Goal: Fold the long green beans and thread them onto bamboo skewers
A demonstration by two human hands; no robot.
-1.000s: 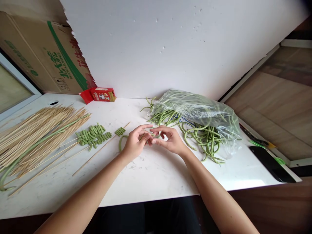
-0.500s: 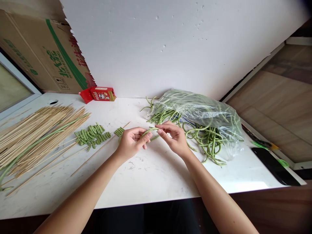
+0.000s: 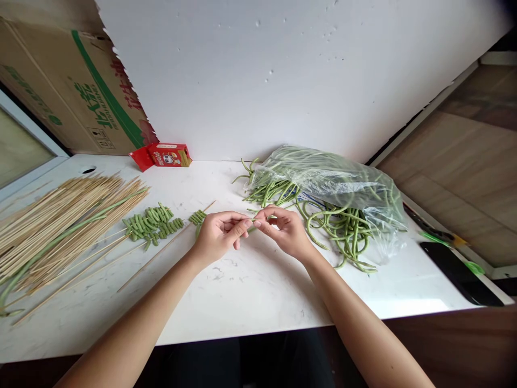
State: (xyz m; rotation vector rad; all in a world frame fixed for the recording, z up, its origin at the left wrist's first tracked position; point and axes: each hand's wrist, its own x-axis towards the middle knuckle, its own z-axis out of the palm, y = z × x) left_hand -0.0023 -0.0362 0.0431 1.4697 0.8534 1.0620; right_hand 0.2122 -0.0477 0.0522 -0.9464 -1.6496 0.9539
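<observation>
Fingertips of my left hand point(image 3: 220, 234) and my right hand point(image 3: 285, 229) nearly meet, both pinching a green long bean point(image 3: 253, 219) above the white table. Most of the bean is hidden by the fingers. Just behind my left hand, a bamboo skewer point(image 3: 161, 252) lies slantwise, with short bean pieces point(image 3: 197, 217) threaded near its far end. Farther left are several skewers packed with bean pieces point(image 3: 151, 223). Loose long beans point(image 3: 351, 231) spread to the right of my right hand, partly out of a clear plastic bag point(image 3: 323, 170).
A large pile of bare bamboo skewers point(image 3: 68, 221) covers the table's left side, with a long bean across it. A red box point(image 3: 172, 155) stands by the white wall, near a cardboard carton point(image 3: 81, 97). A black phone point(image 3: 460, 274) lies at the right edge.
My hands have drawn closer together at the fingertips. The bean that arched visibly between them now shows only as a short bit. The view has shifted slightly.
</observation>
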